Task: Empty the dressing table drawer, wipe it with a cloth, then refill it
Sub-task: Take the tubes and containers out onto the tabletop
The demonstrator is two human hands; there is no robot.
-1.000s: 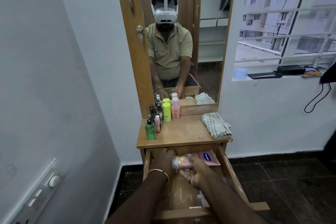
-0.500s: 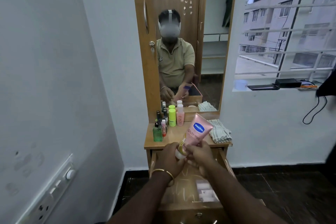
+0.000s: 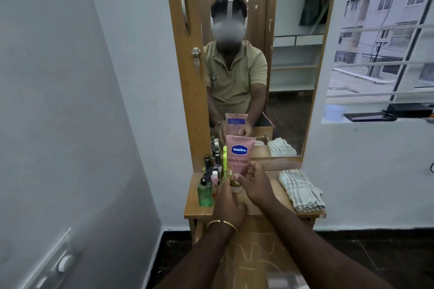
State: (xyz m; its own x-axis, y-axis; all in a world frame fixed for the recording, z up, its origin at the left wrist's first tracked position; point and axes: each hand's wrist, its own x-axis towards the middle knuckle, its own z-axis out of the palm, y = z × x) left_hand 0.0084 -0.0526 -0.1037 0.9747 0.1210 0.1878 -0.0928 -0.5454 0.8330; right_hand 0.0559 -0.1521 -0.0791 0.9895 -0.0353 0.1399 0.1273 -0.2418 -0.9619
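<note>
A pink Vaseline lotion tube [image 3: 239, 155] stands upright, cap down, over the wooden dressing table top [image 3: 272, 192]. My left hand [image 3: 229, 204] grips the tube near its white cap. My right hand [image 3: 257, 183] holds the tube's lower right side. The open drawer [image 3: 256, 253] shows its wooden bottom below my forearms, which hide much of it. A folded checked cloth [image 3: 301, 189] lies on the right part of the table top.
Several small bottles, among them a green bottle [image 3: 205, 192], crowd the table's left side. A tall mirror [image 3: 260, 65] rises behind the table. A white wall is at the left, and a window sill [image 3: 375, 118] with objects is at the right.
Both hands lifted the pink tube out of the drawer and carried it up and forward over the table top, turning it from lying sideways to upright.
</note>
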